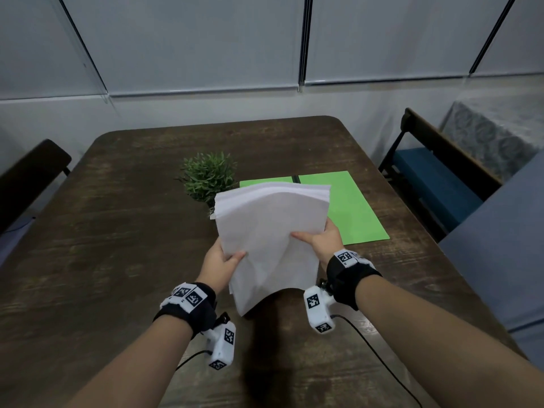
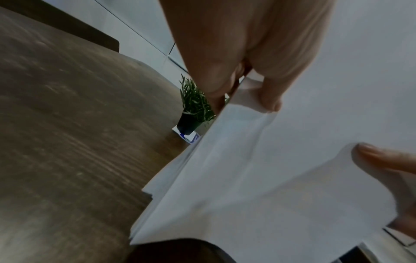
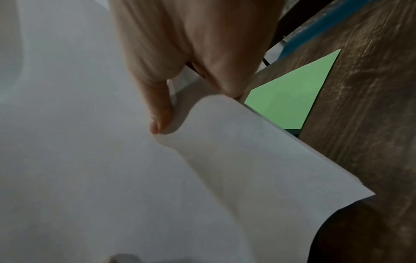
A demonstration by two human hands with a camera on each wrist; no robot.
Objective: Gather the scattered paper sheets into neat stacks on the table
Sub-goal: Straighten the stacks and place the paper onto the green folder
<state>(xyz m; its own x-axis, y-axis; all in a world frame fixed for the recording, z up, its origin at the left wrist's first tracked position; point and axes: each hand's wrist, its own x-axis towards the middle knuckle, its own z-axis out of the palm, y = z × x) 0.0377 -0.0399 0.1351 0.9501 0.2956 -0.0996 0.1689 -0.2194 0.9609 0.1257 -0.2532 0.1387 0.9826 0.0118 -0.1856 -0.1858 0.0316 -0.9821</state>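
Paper stack [image 1: 270, 231]: raised above the tabletop [image 1: 117, 231], in front of the green folder [image 1: 353, 207].
Left hand [image 1: 219, 260]: you pinch its left edge.
Right hand [image 1: 321, 241]: you clamp its right edge.

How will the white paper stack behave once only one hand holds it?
Probably floppy: the paper stack already buckles between the left hand and right hand. Sheets may slip apart, since the top edges look fanned. Probably light, as thumb-and-finger grips carry it.
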